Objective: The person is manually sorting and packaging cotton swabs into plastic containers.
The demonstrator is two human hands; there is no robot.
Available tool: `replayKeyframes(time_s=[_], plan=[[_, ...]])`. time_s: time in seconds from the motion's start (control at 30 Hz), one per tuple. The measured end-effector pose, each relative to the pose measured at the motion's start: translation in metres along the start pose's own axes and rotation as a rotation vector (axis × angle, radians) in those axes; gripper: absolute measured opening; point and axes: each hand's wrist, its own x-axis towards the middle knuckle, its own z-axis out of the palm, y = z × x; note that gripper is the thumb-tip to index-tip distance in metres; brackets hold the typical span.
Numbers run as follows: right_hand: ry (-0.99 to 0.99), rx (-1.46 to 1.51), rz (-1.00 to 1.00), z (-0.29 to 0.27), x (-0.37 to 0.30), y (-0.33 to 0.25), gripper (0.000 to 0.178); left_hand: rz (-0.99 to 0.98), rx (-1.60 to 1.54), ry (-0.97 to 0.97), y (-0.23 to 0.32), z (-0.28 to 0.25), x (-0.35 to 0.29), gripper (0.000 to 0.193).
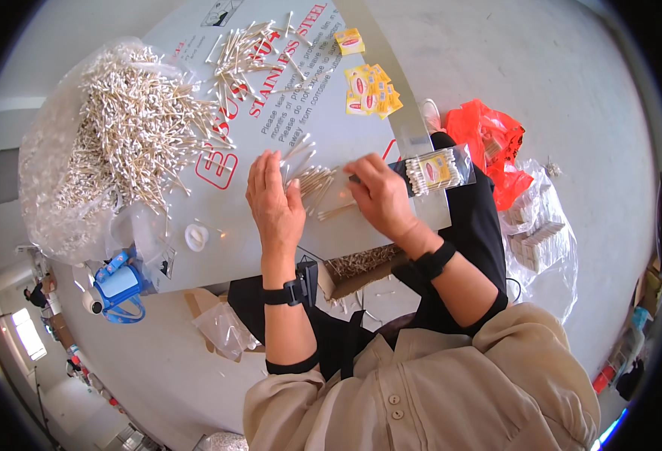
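Loose cotton swabs (313, 183) lie in a small bunch on the table, between my two hands. My left hand (274, 203) rests on its edge at the left of the bunch, fingers straight and thumb apart, holding nothing that I can see. To the right, my right hand (382, 194) has its fingers curled and pressed together over the table; whatever they hold is hidden. Beside its knuckles, at the table's right edge, lies a clear packet of cotton swabs (420, 177) with a yellow label card (438, 168) on it.
A large clear bag of cotton swabs (132, 124) stands at the left, with a loose pile (244, 56) farther back. Yellow cards (368, 92) lie at the far right of the table (301, 113). An open carton (365, 270) of swabs sits below the near edge; a red bag (489, 143) is on the floor.
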Motion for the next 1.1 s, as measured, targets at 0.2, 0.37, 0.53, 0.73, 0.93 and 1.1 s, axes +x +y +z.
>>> replayKeyframes(time_s=[0.2,0.37,0.53,0.73,0.93,1.1], plan=[[-0.243,-0.384,-0.171,0.0,0.037,0.012,0.011,-0.046,0.197,-0.238,0.005,0.01,-0.039,0.094],[-0.353,-0.523,-0.28,-0.005,0.046,0.014,0.01,-0.045,0.268,-0.236,0.004,0.015,-0.044,0.097],[-0.224,-0.524,-0.133,-0.034,0.039,0.011,0.008,-0.012,0.14,-0.131,0.001,0.013,-0.048,0.089],[-0.153,-0.388,0.051,-0.046,0.008,-0.008,0.007,-0.138,-0.422,0.183,-0.018,0.013,-0.053,0.061],[-0.084,0.211,0.293,-0.04,0.005,-0.016,0.007,-0.247,-0.353,0.261,-0.007,0.018,-0.048,0.036],[-0.289,0.496,0.469,-0.051,0.002,-0.037,0.013,-0.296,-0.306,0.315,-0.015,0.014,-0.038,0.02]])
